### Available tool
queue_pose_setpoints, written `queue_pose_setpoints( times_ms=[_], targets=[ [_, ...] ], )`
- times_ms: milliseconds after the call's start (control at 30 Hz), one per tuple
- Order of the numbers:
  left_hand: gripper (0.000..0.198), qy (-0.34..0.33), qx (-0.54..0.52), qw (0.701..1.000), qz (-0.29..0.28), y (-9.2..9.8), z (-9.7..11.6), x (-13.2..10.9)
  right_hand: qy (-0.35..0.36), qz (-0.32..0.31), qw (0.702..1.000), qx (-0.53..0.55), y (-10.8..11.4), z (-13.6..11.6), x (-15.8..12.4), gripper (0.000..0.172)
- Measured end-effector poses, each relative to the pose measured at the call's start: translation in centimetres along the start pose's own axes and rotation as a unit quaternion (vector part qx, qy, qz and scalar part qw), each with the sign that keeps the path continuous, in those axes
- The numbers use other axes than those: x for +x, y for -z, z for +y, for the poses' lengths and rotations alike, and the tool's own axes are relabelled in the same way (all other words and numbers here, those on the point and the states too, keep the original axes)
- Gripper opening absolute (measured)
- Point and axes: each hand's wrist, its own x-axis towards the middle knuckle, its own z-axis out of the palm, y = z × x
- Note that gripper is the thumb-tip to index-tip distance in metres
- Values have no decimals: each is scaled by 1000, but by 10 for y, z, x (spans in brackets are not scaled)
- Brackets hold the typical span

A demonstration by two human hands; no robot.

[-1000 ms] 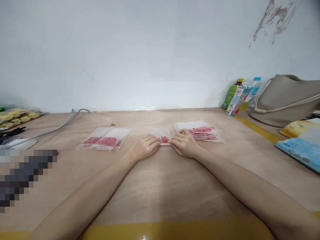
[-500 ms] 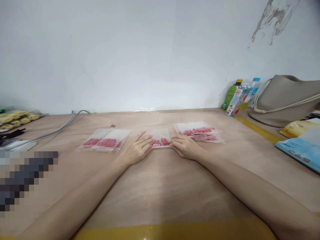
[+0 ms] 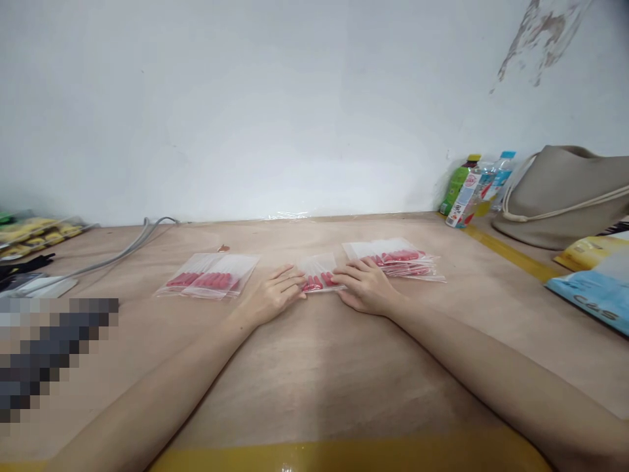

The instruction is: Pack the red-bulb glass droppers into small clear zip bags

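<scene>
A small clear plastic bag (image 3: 322, 265) with several red, finger-shaped pieces in its lower part lies on the table between my hands. My left hand (image 3: 280, 294) holds its left edge, thumb low and fingers on top. On the opposite edge, my right hand (image 3: 366, 285) has its fingers bent over the bag, the thumb near the bottom corner. To the left, similar bags (image 3: 211, 275) lie overlapping. A stack of the same bags (image 3: 407, 259) sits just beyond my right hand. What exactly the red pieces are is too small to tell.
Drink bottles (image 3: 459, 187) and a grey drawstring bag (image 3: 560, 196) stand at the right by the wall. Nearer is a blue package (image 3: 590, 295). A grey cable (image 3: 128, 249) and yellow packets (image 3: 39, 236) lie at the left. Yellow tape (image 3: 314, 455) runs along the front edge.
The fingers of both hands have shifted slightly on the bag; my right fingers reach further over its edge. My left fingers have come closer together. The view has moved a little.
</scene>
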Motion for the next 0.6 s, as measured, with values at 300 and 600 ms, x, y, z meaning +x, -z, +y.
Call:
queue_pose_setpoints(
  times_ms=[300, 600],
  targets=[
    [53, 355, 132, 916, -133, 11, -21, -13, -67, 8, 997, -41, -14, 4, 8, 18],
    [58, 516, 228, 779, -273, 33, -42, -30, -228, -20, 973, -27, 26, 58, -36, 18]
  ],
)
